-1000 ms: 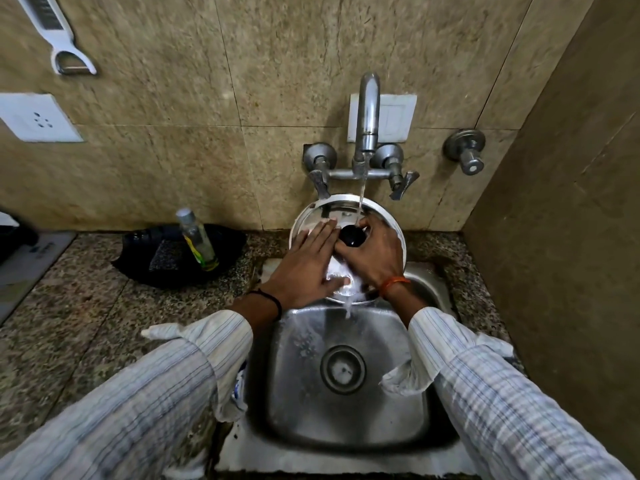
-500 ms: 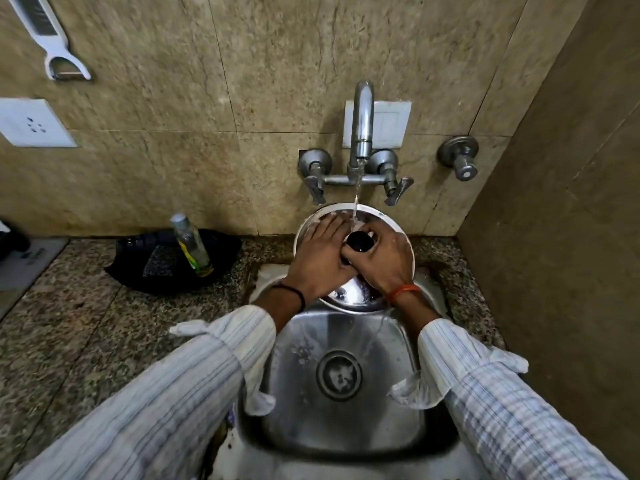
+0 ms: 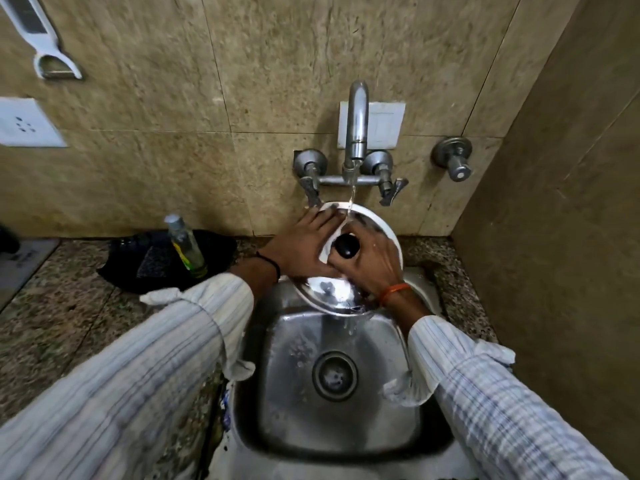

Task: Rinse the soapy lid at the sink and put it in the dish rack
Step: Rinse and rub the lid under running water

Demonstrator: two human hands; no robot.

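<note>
Under the tap (image 3: 356, 133), the lid (image 3: 332, 296) tilts over the sink (image 3: 346, 427): right hand (image 3: 375, 265) clamped round its knob (image 3: 347, 246), left hand (image 3: 308, 240) flat against it.

Hidden under the left hand (image 3: 304, 245) and right hand (image 3: 372, 263): most of the lid (image 3: 332, 292). Cut off by the frame's edges: peeler (image 3: 45, 46), wall socket (image 3: 24, 123), both sleeves, near rim of the sink (image 3: 277, 375). Too small to read: label on the bottle (image 3: 187, 247).
</note>
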